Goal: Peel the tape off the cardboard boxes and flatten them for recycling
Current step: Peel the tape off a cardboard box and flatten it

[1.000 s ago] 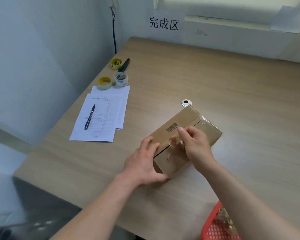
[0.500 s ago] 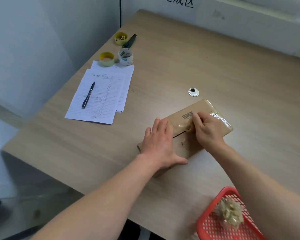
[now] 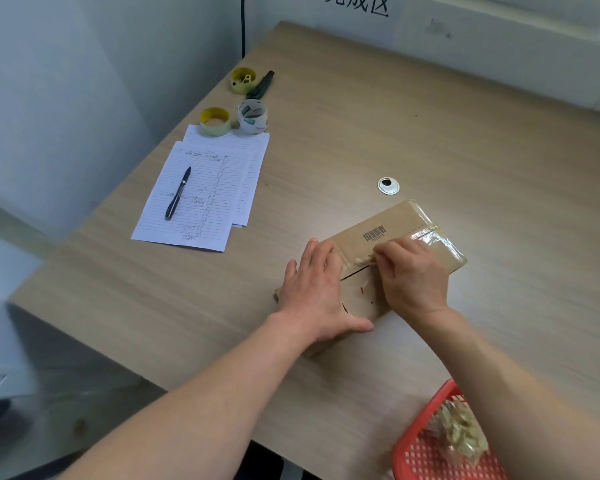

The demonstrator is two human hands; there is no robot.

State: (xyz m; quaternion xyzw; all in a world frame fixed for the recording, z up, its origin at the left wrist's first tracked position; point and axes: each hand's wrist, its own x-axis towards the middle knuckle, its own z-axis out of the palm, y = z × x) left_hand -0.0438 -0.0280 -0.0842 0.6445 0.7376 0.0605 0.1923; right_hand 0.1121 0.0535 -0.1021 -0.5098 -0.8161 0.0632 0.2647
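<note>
We judge the box (image 3: 395,237) to be light and fairly stiff in its panels but ready to fold at its creases, so it would slide on the smooth table (image 3: 361,116) if nothing pinned it; our left hand (image 3: 314,289) does that job, lying flat with straight, spread fingers pressing down on the near-left part of the box. The tape (image 3: 430,235) is the opposite sort of thing: thin, clear, sticky and apt to tear or stretch into strings, so we would take it by its loosened, crumpled end and pull low along the seam, not straight up. Our right hand (image 3: 411,277) has its fingers curled, fingertips pinching that bunched end of tape near the middle of the top face. We think a hold on the free end close to where it still sticks gives the best control, with the other hand kept close beside the seam so the cardboard does not lift. The box lies near the front right of the table, just this side of a small round metal grommet (image 3: 388,186). It is plain brown cardboard, low and oblong, set slantwise, with a black barcode (image 3: 374,233) printed on its top and a dark slit where the flaps meet. Glossy clear tape wrinkles along the seam toward the far-right end, catching the light.
</note>
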